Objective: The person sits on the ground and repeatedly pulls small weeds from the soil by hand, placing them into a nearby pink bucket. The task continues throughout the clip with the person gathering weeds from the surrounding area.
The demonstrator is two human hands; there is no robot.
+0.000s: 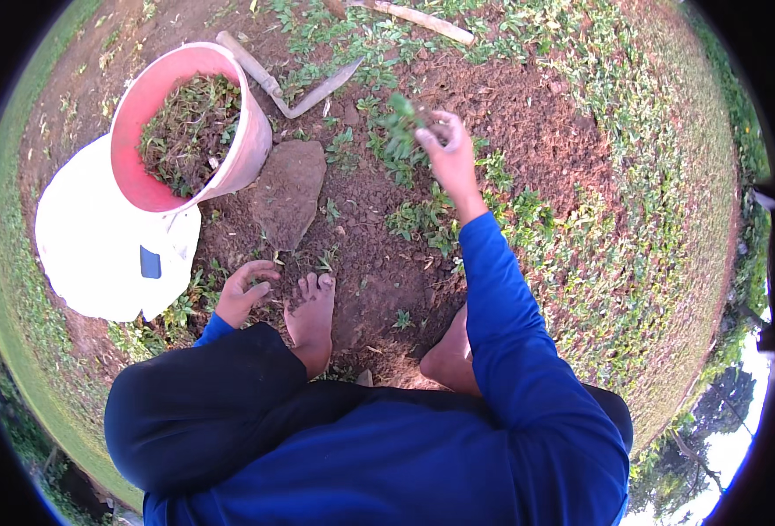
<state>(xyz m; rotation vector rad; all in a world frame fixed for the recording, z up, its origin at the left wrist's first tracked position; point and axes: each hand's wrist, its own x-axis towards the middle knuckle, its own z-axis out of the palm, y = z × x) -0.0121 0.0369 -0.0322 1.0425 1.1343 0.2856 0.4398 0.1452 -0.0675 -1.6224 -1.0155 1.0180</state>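
My right hand point(448, 148) is raised over the soil, its fingers closed on a small leafy plant point(402, 125) with dark soil at its base. Low leafy plants point(427, 220) grow just below that hand. My left hand point(248, 289) hovers beside my left foot with its fingers curled apart and nothing seen in them. Up and to the left, a pinkish-red plastic bucket point(246, 161) stands tilted in the view, with pulled plants and soil point(186, 131) inside. A flat stone point(292, 191) lies between the bucket and the bare soil.
A sickle-like hand tool point(321, 89) with a bent blade and wooden handle lies beside the bucket. Another wooden handle point(427, 21) lies at the top. A white sheet or bag point(98, 243) with a dark blue patch is left of the bucket. My bare feet point(311, 315) are on the soil.
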